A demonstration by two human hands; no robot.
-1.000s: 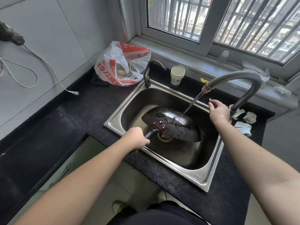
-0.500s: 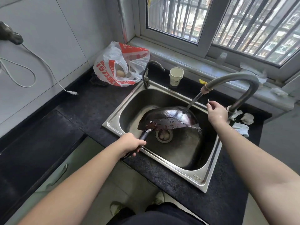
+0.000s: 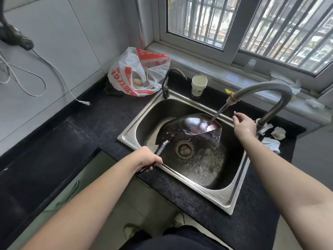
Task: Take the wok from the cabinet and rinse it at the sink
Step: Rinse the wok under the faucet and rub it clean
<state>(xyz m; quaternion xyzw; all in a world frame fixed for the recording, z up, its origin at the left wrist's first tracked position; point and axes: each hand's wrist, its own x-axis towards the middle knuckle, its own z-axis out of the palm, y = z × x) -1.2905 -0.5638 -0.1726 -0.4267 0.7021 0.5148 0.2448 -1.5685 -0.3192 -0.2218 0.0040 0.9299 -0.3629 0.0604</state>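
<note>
While 0.5 s ago the wok (image 3: 191, 129) sat nearly level, it is now tipped steeply toward the right, water sheeting off its lower rim into the sink (image 3: 223, 197). Left hand (image 3: 146, 159) stays clenched on the wok's dark handle at the sink's near-left edge. Right hand (image 3: 244, 128) hovers by the faucet (image 3: 266, 91) base, fingers loosely curled, gripping nothing visible. Stream hits the wok's upper inside; surface is dark, wet, glossy.
</note>
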